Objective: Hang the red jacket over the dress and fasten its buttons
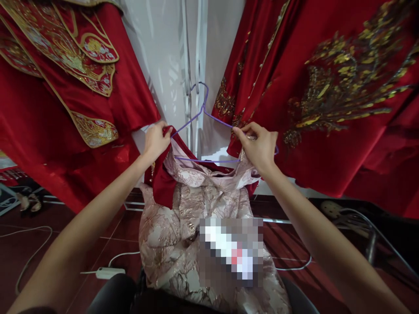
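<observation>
A shiny pale pink and gold brocade dress lies across my lap, its neckline facing away from me. A thin purple clothes hanger sits in the neckline with its hook pointing away. My left hand pinches dark red fabric at the left shoulder, by the hanger's left arm. My right hand is closed with thumb and finger on the hanger's right arm, above the dress's right shoulder. The hanger's ends are partly hidden by the hands and cloth. A pixelated patch covers part of the dress.
Red embroidered garments hang at the left and right. Between them stands a pale upright. On the dark red tiled floor are a white power strip, cables and shoes.
</observation>
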The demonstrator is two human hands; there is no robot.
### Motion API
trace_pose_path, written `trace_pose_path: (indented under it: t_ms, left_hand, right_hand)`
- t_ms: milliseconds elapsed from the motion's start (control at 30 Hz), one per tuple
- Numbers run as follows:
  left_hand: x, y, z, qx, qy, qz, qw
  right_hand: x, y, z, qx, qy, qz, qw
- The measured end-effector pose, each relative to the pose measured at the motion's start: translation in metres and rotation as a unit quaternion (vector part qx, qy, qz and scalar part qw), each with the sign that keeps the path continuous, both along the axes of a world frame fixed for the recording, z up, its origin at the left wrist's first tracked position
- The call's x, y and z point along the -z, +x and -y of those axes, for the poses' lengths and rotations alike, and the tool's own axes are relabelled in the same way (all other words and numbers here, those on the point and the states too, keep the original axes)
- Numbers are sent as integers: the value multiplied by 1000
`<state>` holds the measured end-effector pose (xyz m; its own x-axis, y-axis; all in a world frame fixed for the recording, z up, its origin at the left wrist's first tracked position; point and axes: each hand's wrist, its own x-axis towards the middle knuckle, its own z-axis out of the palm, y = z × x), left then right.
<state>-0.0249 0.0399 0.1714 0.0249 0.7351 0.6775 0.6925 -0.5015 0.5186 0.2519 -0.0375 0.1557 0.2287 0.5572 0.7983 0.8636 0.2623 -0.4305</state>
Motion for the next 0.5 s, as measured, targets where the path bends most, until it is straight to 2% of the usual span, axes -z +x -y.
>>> trace_pose_path:
  t_ms: [167, 267, 400, 500]
  left_hand:
    - [-3, -22, -8, 32, -101, -65, 992]
    - [-11, -10, -12, 73, -68, -68, 993]
    - [-26, 24, -7, 181, 0, -34, 983]
    - [-32, 35, -7, 247, -8, 11, 969]
  right_hand:
    - [3, -11, -1, 12, 9, 20, 1000]
    - [6, -15, -4, 11, 13, 16, 1000]
    - [14, -16, -5, -3, 5, -2, 1000]
    - [12, -7, -9, -27, -23, -21, 999]
